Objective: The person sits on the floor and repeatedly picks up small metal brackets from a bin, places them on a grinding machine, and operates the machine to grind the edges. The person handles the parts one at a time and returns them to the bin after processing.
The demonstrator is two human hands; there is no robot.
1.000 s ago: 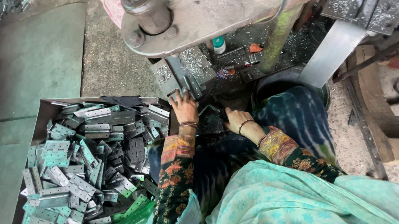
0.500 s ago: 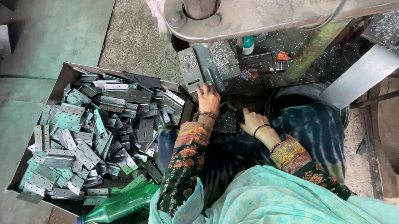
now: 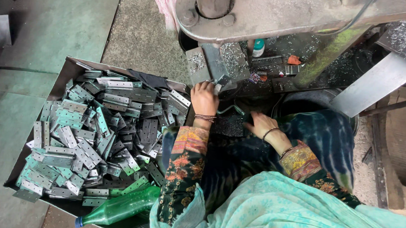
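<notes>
1. Left hand (image 3: 204, 98): fingers are pinched on a small metal plate (image 3: 223, 82) at the press bed (image 3: 217, 61), 12 o'clock of the hand.
2. Right hand (image 3: 259, 124): laid flat on dark swarf at 3 o'clock of the left; fingers are spread, nothing is seen gripped.
3. Tray (image 3: 66, 70) heaped with hinges (image 3: 95, 131) is seen at 9 o'clock.
4. Green bottle (image 3: 119, 209) is lying at the tray's 5 o'clock corner.
</notes>
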